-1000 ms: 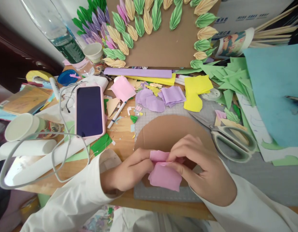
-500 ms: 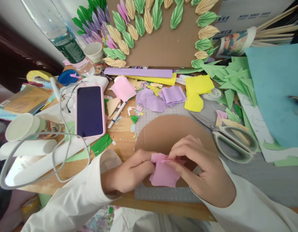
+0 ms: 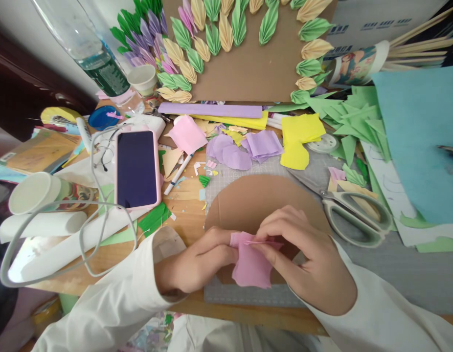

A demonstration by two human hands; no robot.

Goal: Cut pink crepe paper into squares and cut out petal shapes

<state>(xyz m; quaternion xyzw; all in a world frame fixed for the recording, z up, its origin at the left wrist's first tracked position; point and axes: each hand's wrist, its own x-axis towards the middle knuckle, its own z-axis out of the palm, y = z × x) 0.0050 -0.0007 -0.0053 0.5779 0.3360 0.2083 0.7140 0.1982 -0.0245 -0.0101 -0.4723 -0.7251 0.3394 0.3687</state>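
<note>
left hand | right hand | both pinching pink paper (thin, folded) | round-edged cardboard beneath

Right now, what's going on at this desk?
A person holds pink paper between the fingers of the left hand and right hand, above a rounded brown cardboard piece on a gridded gray mat. Gray-handled scissors lie at its right; purple paper pieces and yellow paper lie beyond. Farther back is a cardboard panel bearing pleated paper leaves.
</note>
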